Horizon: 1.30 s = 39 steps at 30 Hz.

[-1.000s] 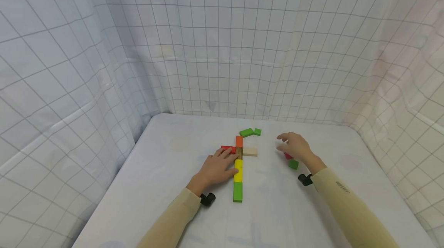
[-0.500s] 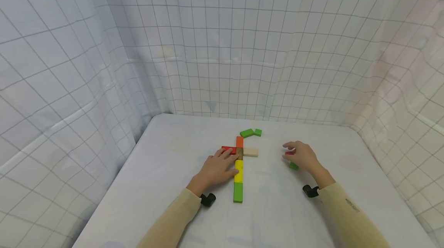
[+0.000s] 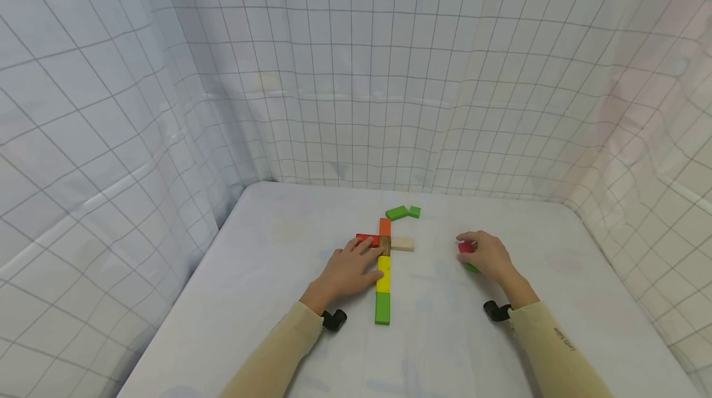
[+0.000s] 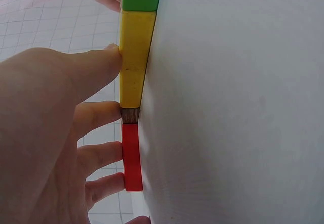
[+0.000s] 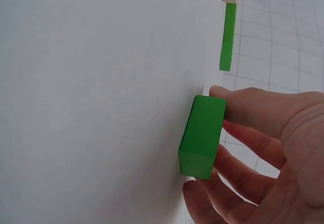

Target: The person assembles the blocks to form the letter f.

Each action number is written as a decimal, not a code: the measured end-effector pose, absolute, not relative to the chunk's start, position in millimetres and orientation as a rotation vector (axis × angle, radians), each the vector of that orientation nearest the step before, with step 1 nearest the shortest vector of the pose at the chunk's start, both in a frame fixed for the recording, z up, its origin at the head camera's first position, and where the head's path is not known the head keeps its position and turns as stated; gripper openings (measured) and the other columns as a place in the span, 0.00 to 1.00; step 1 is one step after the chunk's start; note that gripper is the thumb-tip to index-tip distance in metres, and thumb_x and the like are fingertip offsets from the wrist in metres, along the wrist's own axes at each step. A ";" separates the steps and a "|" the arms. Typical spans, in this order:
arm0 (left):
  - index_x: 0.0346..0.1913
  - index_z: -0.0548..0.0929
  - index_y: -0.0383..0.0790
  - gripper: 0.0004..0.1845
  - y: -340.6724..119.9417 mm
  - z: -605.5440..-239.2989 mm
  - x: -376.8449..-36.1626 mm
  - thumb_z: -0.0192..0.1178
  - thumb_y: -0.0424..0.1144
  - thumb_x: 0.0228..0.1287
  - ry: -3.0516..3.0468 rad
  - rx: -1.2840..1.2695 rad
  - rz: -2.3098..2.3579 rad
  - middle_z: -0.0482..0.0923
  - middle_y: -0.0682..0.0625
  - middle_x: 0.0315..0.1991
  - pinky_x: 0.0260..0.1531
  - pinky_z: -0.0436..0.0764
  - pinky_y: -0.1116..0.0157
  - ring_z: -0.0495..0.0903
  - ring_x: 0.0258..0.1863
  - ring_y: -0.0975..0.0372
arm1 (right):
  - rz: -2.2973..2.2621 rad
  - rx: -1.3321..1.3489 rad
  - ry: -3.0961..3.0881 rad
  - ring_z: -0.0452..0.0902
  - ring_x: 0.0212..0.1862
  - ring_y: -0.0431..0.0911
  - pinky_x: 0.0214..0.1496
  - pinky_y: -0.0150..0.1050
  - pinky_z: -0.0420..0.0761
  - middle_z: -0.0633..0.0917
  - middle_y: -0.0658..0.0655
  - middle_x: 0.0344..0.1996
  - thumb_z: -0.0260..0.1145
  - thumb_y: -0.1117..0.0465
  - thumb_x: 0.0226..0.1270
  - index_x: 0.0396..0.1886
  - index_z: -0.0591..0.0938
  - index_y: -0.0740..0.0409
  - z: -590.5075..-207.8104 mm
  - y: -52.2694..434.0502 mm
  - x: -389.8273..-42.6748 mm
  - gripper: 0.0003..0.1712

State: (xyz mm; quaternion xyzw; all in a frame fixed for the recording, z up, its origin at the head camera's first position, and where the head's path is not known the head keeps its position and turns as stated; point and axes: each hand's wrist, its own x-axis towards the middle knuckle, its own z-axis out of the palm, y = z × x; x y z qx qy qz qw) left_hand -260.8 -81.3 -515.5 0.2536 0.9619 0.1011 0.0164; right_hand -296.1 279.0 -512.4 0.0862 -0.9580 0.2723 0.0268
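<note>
My left hand (image 3: 347, 268) lies flat on the white table (image 3: 267, 287). Its straight fingers (image 4: 96, 67) touch the side of a line of blocks: a flat red block (image 4: 131, 155), a brown one (image 4: 130, 115) and a yellow one (image 4: 135, 67). A green block (image 3: 381, 308) ends the line near me, and an orange one (image 3: 384, 226) and a beige one (image 3: 403, 243) adjoin the brown. My right hand (image 3: 489, 256) is off to the right. Its thumb and curled fingers hold a loose green block (image 5: 202, 135). A small red block (image 3: 464, 248) peeks out beside its fingers.
Two more green blocks (image 3: 396, 212) (image 3: 414, 211) lie just beyond the orange one. Gridded white curtain (image 3: 356, 76) closes in the table's back and both sides. The table edge runs down the left (image 3: 183, 299).
My right hand has drawn back toward me and come down over the small red and green blocks, fingers curling round the green one. My left hand and the line of blocks have not moved.
</note>
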 end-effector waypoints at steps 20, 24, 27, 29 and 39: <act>0.76 0.67 0.55 0.34 -81.0 -513.5 -261.5 0.51 0.63 0.73 2.988 0.782 0.317 0.59 0.48 0.77 0.61 0.68 0.42 0.55 0.76 0.47 | 0.902 0.230 -2.948 0.77 0.48 0.58 0.49 0.55 0.77 0.82 0.66 0.49 0.73 0.66 0.61 0.54 0.86 0.61 -513.6 280.9 -297.3 0.20; 0.76 0.67 0.55 0.34 -80.8 -513.0 -260.8 0.51 0.63 0.73 2.989 0.785 0.322 0.59 0.48 0.77 0.61 0.68 0.41 0.55 0.76 0.47 | 0.885 0.242 -2.947 0.77 0.47 0.58 0.48 0.55 0.77 0.82 0.65 0.48 0.73 0.67 0.60 0.53 0.86 0.61 -513.1 281.4 -297.8 0.20; 0.76 0.67 0.55 0.34 -80.5 -513.5 -260.8 0.51 0.64 0.73 2.990 0.787 0.314 0.59 0.48 0.77 0.61 0.68 0.42 0.54 0.76 0.47 | 0.879 0.248 -2.951 0.77 0.47 0.58 0.48 0.54 0.77 0.83 0.65 0.48 0.73 0.67 0.60 0.53 0.86 0.61 -512.1 281.5 -297.2 0.20; 0.76 0.66 0.55 0.34 -80.3 -514.1 -260.9 0.50 0.64 0.73 2.988 0.787 0.306 0.59 0.48 0.77 0.61 0.68 0.42 0.54 0.76 0.48 | 0.876 0.245 -2.957 0.78 0.48 0.58 0.48 0.54 0.78 0.83 0.65 0.48 0.74 0.67 0.60 0.53 0.86 0.61 -511.4 281.4 -296.9 0.20; 0.76 0.66 0.55 0.34 -80.7 -516.6 -260.8 0.51 0.64 0.72 2.991 0.787 0.292 0.59 0.49 0.77 0.61 0.68 0.42 0.55 0.75 0.48 | 0.876 0.260 -2.983 0.79 0.48 0.58 0.48 0.54 0.79 0.83 0.66 0.48 0.74 0.67 0.59 0.53 0.86 0.63 -508.8 280.3 -296.3 0.20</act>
